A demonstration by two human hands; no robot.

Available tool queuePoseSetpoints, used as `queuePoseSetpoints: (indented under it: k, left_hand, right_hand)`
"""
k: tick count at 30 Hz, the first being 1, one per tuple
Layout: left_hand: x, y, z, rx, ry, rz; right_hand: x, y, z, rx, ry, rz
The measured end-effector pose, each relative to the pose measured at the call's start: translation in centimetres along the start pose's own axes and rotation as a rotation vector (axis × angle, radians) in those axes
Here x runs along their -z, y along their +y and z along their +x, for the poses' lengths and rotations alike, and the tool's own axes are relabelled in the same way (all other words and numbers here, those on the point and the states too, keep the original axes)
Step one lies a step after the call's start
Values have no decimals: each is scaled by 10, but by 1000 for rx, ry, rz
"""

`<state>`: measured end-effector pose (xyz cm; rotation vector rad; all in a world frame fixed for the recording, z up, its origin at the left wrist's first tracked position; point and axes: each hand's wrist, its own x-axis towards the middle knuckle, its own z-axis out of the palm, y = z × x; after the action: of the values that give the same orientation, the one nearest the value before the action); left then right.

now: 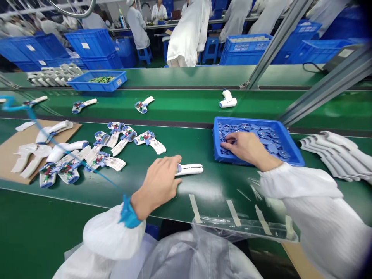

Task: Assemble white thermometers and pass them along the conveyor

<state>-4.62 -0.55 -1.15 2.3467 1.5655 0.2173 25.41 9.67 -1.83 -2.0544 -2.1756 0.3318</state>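
Lying on the green bench (209, 190), a slim white plastic housing (192, 169) points its slotted handle rightward, while its other end disappears beneath the left hand (158, 182). Just right of it is a shallow blue plastic tray (216, 143), heaped with flat, rounded blue pieces (273, 148), where the right hand (247, 147) reaches in. Farther left, open white housings with red-and-green circuit boards (99, 161) lie in a loose cluster; nested white curved shells (328, 155) sit right of the tray.

The blue pieces overlap, so fingertips could lift two together or bring one up wrong way round. Uneven pressure from the palm might roll or skid the smooth housing. A light-blue cord (17, 108) runs over the open housings toward the blue wristband (129, 213); a wide sweep of that arm could snag them and tug at their wiring.

The left hand is palm down, fingers reaching forward and over the housing, thumb side toward the tray; whether its grip is clamped cannot be told. The right forearm angles in from the lower right, wrist above the tray's near rim, thumb and index finger close together; what that grip pinches, if anything, is hidden.
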Motion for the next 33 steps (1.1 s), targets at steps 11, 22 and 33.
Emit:
queuePoseSetpoints:
  k: [11, 22, 33]
  left_hand:
    - [4, 15, 27, 88, -79, -377]
    - [-23, 48, 41, 271, -200, -1488]
    - [-12, 41, 28, -22, -1, -750]
  right_hand:
    - [11, 6, 14, 150, 13, 35]
    - [-8, -62, -85, 89, 384, 824]
    - [-8, -64, -103, 213, 242, 623]
